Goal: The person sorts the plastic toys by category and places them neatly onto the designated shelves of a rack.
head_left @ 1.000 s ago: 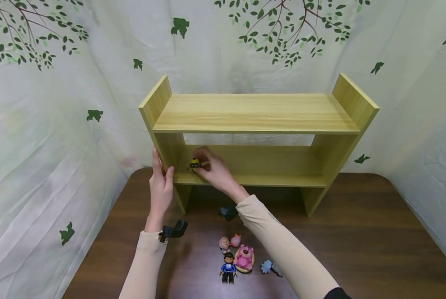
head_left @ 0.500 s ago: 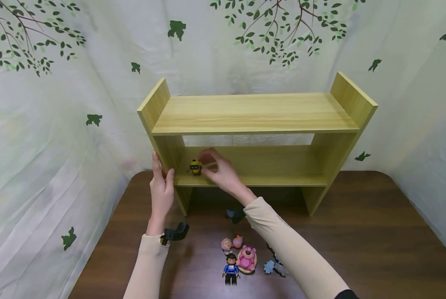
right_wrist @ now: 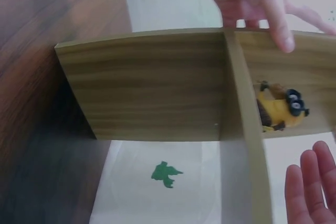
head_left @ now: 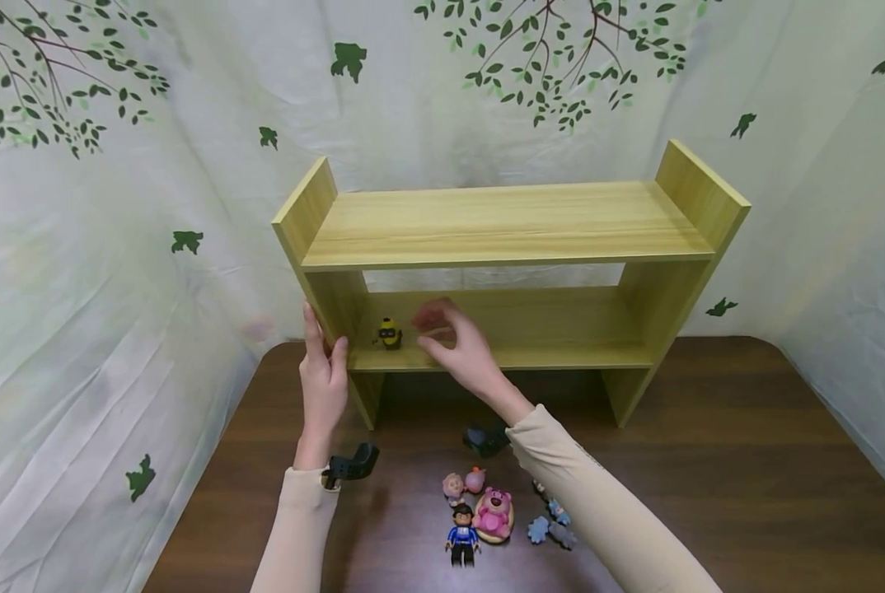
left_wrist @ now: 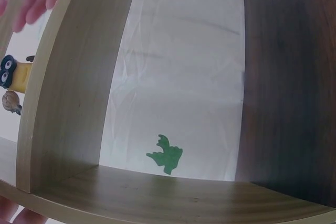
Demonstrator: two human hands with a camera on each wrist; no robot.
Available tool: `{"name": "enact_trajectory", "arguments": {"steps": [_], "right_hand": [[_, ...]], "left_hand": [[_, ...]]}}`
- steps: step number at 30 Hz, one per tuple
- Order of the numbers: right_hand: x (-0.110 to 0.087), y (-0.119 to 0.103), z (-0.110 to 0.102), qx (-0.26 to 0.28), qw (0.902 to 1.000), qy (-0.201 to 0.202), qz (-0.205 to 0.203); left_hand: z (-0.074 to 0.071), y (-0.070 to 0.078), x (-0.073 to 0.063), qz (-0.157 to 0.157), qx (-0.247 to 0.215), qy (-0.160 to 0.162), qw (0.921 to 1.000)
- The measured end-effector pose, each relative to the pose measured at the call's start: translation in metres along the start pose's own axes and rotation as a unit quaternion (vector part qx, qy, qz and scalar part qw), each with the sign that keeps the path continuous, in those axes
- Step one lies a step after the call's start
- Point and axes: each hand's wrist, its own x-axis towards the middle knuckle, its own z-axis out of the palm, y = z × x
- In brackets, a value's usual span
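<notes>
A yellow Minion figure with black goggles (head_left: 390, 333) stands at the left end of the wooden shelf's (head_left: 509, 358) middle board; it also appears in the left wrist view (left_wrist: 20, 76) and the right wrist view (right_wrist: 281, 111). Just right of it, my right hand (head_left: 457, 342) hovers with loosely curved fingers and nothing in them. My left hand (head_left: 324, 383) holds the shelf's left side panel, the thumb over its front edge and the other fingers along the outside. In the right wrist view that thumb (right_wrist: 281, 30) reaches over the panel's edge.
On the dark wooden table (head_left: 746, 461) lie several toys: a figure in a blue jacket (head_left: 462, 535), a pink bear (head_left: 494, 515), two small pinkish figures and some blue-grey ones (head_left: 550, 531) by the right sleeve. A patterned cloth (head_left: 153, 329) hangs behind.
My right hand has let go of the Minion figure and drawn away to the right. The figure now stands on the board alone. My left hand has stayed on the side panel.
</notes>
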Motion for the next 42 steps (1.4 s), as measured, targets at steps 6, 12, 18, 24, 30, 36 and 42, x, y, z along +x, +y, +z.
{"name": "enact_trajectory", "arguments": {"steps": [6,12,18,24,30,36,42], "right_hand": [[-0.014,-0.024,-0.006,0.025,0.9997,0.008,-0.004],[-0.033,-0.047,-0.009,0.047,0.9987,0.02,0.0],[-0.057,-0.048,-0.015,0.066,0.9973,0.031,0.015],[-0.077,-0.029,-0.02,0.07,0.9969,0.024,0.027],[-0.091,-0.005,-0.028,0.076,0.9958,0.028,0.041],[-0.101,0.005,-0.037,0.075,0.9955,0.028,0.051],[-0.116,0.013,-0.049,0.058,0.9959,0.027,0.064]], "left_hand": [[-0.001,-0.002,-0.007,-0.006,-0.007,0.008,0.9999],[-0.003,0.001,-0.006,-0.004,0.003,0.001,1.0],[0.0,0.0,-0.01,0.003,0.003,-0.002,1.0],[-0.001,0.0,-0.012,-0.004,0.007,0.002,1.0],[-0.001,-0.001,-0.01,-0.003,0.002,-0.007,1.0],[0.0,-0.002,-0.001,-0.011,0.002,-0.004,0.9999],[0.001,-0.002,0.0,-0.008,-0.003,0.0,1.0]]}}
